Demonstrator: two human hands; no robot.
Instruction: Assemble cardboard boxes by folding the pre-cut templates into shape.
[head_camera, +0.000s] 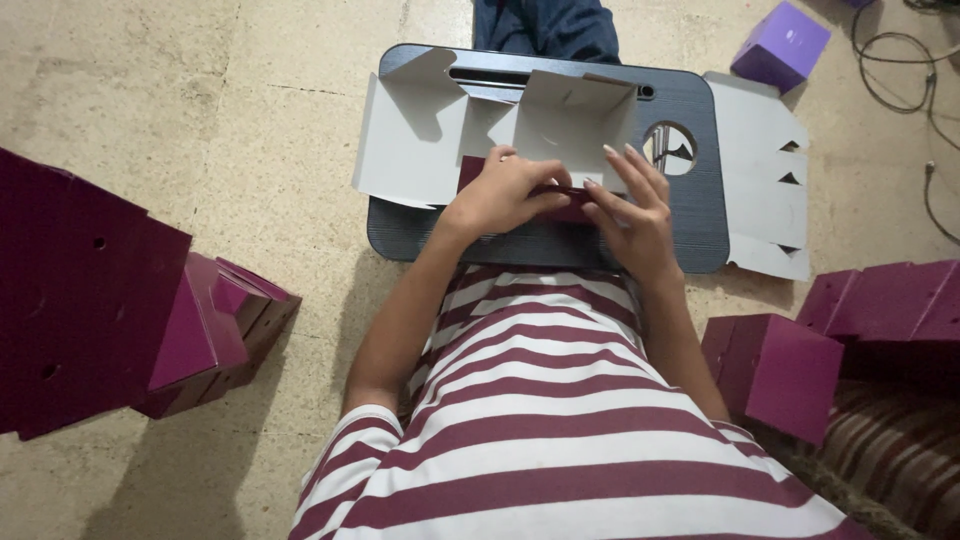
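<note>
Between your fingers sits a maroon carton flap (560, 200): your left hand (500, 195) and right hand (630, 215) pinch it, white flaps just beyond.

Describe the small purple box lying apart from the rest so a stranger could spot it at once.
Start at the dark lap desk in the middle of the floor, then look past its far right corner. There a lone cube-shaped box sits on the floor; it is lighter violet, unlike the maroon boxes stacked nearer the person.
</note>
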